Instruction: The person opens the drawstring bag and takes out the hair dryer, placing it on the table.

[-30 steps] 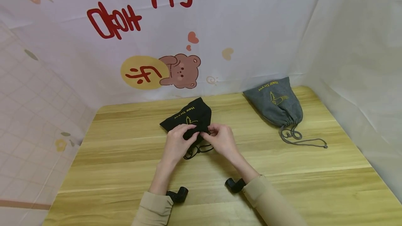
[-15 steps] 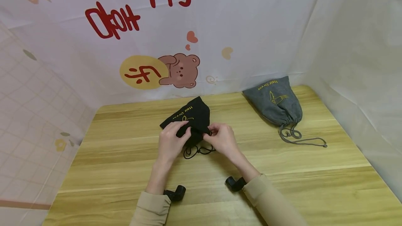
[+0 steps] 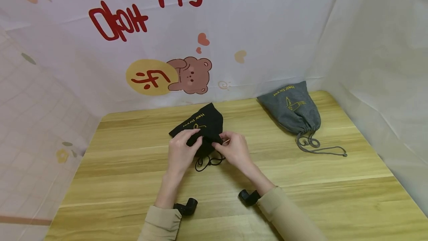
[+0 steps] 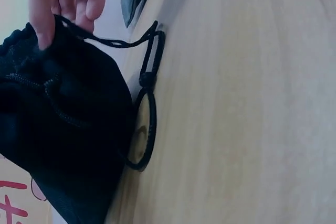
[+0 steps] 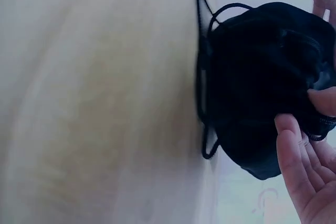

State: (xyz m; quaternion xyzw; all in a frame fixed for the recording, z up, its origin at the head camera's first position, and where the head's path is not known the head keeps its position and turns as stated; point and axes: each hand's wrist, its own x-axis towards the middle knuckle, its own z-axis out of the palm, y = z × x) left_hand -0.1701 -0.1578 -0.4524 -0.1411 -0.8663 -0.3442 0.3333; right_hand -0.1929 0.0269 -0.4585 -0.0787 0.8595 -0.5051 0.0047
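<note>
A black drawstring bag (image 3: 208,119) with yellow "Hair Dryer" lettering lies on the wooden table, its gathered mouth toward me. At the left of that mouth my left hand (image 3: 180,150) grips the cloth between thumb and fingers. My right hand (image 3: 235,150) pinches the mouth's right edge; in the right wrist view this right hand (image 5: 310,182) has its fingertips on the dark cloth. Below the mouth, the bag's black cord (image 4: 152,98) trails in loops by the tabletop. The bag's inside is hidden.
To the right on the table (image 3: 133,181) lies a grey drawstring bag (image 3: 294,109) with the same print, its grey cord (image 3: 322,150) spread toward me. A white printed cloth (image 3: 260,18) hangs behind the table and along its sides.
My left hand has moved left, away from my right hand, and the bag's mouth is spread wider. The right fingers have shifted slightly on the edge. The grey bag has stayed put.
</note>
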